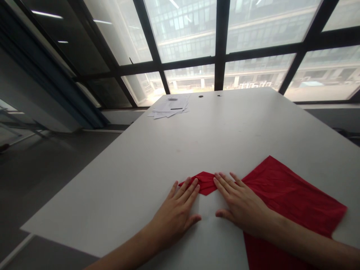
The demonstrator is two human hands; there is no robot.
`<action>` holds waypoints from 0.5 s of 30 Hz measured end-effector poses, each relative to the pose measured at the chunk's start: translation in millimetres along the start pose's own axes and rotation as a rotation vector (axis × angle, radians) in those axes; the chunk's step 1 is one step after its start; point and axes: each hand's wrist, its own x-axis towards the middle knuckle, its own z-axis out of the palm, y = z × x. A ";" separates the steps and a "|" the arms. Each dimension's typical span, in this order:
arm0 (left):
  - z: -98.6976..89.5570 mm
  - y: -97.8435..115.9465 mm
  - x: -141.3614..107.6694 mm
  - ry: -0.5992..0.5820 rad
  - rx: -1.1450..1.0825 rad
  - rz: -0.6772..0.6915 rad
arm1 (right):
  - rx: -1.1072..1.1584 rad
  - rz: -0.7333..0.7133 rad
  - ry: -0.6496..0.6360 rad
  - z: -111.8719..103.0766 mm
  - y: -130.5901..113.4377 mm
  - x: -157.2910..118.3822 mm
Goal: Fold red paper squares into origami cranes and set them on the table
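Both hands lie flat, fingers spread, on the white counter (140, 157), pressing down a folded tip of the red cloth (287, 195). The left hand (176, 213) rests just left of that tip, with its fingertips on the tip's edge; the right hand (242, 204) lies across the spot where the tip meets the rest of the cloth, palm down, pinching nothing. The cloth spreads from the hands toward the near right corner of the counter, part of it under the right forearm, and its lower edge runs out of view. The tip shows small creases and looks bunched rather than crisp. The likely trouble, to my eye: if either palm slides while pressing, the thin fabric may drag along and skew the fold, or the creases may set in crooked. The right forearm on the cloth could also tug the whole piece if it shifts. A stack of papers (170, 107) sits well beyond the cloth, near the window (191, 33), clear of all this.
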 end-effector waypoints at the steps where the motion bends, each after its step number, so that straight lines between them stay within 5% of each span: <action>1: -0.8 -1.3 -5.3 0.001 0.014 -0.003 | 0.001 0.004 0.003 0.3 0.0 -0.2; 7: -12.5 4.7 -12.0 0.049 0.050 -0.051 | -0.003 0.003 0.005 1.2 -0.5 0.2; 15: -6.5 27.8 55.2 0.036 -0.091 0.019 | -0.015 -0.031 0.057 2.0 1.9 -1.8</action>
